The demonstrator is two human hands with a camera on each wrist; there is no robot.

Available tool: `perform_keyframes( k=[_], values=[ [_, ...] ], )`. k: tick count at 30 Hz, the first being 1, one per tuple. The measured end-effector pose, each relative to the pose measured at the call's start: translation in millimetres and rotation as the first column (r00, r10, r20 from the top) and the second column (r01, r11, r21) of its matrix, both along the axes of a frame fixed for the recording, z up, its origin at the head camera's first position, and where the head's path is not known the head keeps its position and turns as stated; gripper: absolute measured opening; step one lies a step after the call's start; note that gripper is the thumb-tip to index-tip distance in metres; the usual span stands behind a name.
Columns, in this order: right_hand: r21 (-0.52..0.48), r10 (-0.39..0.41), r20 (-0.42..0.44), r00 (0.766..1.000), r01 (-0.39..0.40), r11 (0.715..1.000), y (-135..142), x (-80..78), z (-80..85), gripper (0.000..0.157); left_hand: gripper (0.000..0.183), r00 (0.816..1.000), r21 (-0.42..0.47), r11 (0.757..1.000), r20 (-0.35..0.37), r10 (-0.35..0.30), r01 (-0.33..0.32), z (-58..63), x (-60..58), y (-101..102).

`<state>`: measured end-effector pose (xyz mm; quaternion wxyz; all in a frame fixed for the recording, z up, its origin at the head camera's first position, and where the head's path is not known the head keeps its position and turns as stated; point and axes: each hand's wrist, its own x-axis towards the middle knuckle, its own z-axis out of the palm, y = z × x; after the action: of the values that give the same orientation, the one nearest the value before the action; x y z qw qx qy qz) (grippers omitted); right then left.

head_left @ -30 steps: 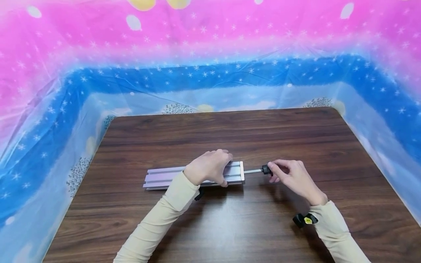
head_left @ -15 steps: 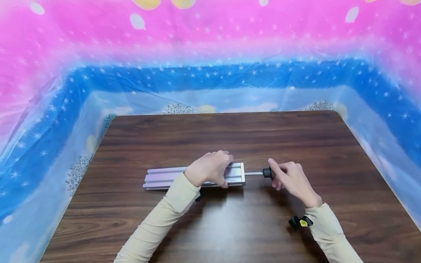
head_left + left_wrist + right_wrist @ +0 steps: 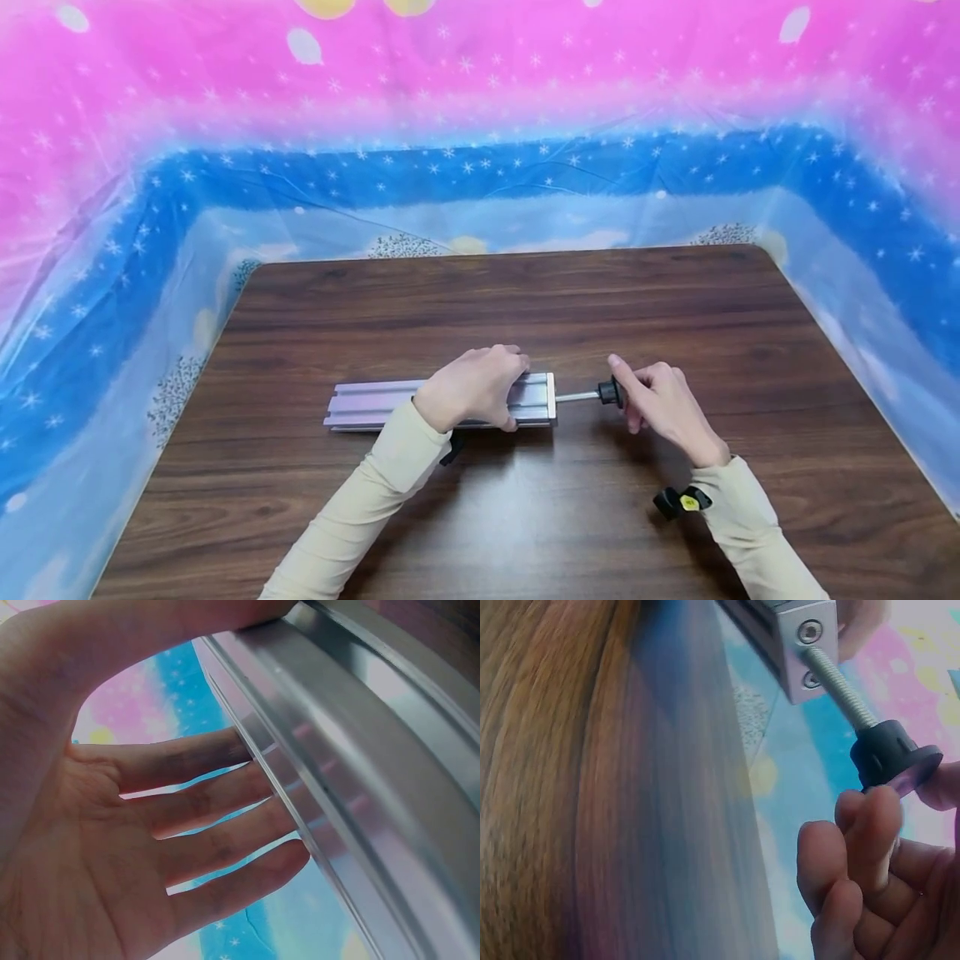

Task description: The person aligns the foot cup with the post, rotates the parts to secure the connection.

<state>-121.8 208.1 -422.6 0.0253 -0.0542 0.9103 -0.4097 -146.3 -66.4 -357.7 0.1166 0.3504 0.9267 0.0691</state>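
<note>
My left hand (image 3: 476,387) grips a slotted aluminium profile (image 3: 375,402) from above, thumb on its near side, fingers along the far side. In the left wrist view the fingertips meet the edge of the profile (image 3: 337,750). A silver end plate (image 3: 552,400) caps the right end; the right wrist view shows screws in this plate (image 3: 791,656). From it sticks out a threaded rod (image 3: 844,686) with a black levelling foot (image 3: 885,750) at its tip. My right hand (image 3: 667,408) pinches the foot's round base between thumb and fingers.
The profile lies lengthwise across the middle of a dark wood-grain table (image 3: 495,308). Pink and blue patterned cloth (image 3: 480,167) surrounds the table's back and sides. A black wrist camera (image 3: 681,502) hangs by the right sleeve.
My right thumb has swung up and away from me over the foot as the hand rolled. The rod's visible length looks about the same. My left hand and the profile have stayed in place.
</note>
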Motion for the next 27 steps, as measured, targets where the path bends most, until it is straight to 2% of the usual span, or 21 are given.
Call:
perform_keyframes(
  k=[9, 14, 17, 19, 20, 24, 27],
  values=[
    [-0.036, 0.019, 0.098, 0.995, -0.015, 0.999, -1, 1.1, 0.1, 0.074, 0.055, 0.999, 0.012, 0.999, 0.021, 0.031, -0.031, -0.3, -3.0, 3],
    [-0.053, 0.026, 0.112, 0.993, -0.02, 0.998, 4, 8.0, -1.7, 0.076, 0.055, 0.998, 0.012, 0.999, 0.037, 0.048, -0.048, -2.4, -0.3, 3],
    [-0.055, 0.071, 0.041, 0.997, -0.069, 0.996, 11, 15.5, -2.3, 0.059, 0.056, 0.998, 0.025, 0.999, 0.044, 0.041, -0.042, -2.6, 2.2, 3],
    [-0.06, 0.114, -0.055, 0.992, -0.117, 0.991, 16, 20.8, -2.7, 0.038, 0.057, 0.999, 0.03, 0.999, 0.042, 0.03, -0.031, -2.2, 3.1, 2],
    [-0.069, 0.134, -0.108, 0.985, -0.142, 0.987, 18, 23.1, -3.1, 0.034, 0.057, 0.999, 0.033, 0.999, 0.04, 0.027, -0.028, -1.9, 3.2, 2],
    [-0.136, 0.2, -0.268, 0.942, -0.243, 0.961, 23, 26.8, -3.4, 0.061, 0.055, 0.999, 0.035, 0.999, 0.025, 0.025, -0.026, -0.7, 1.1, 1],
    [-0.175, 0.241, -0.316, 0.918, -0.306, 0.936, 22, 25.3, -3.9, 0.067, 0.054, 0.999, 0.039, 0.999, 0.027, 0.029, -0.03, -0.4, -0.8, -1]
  ],
)
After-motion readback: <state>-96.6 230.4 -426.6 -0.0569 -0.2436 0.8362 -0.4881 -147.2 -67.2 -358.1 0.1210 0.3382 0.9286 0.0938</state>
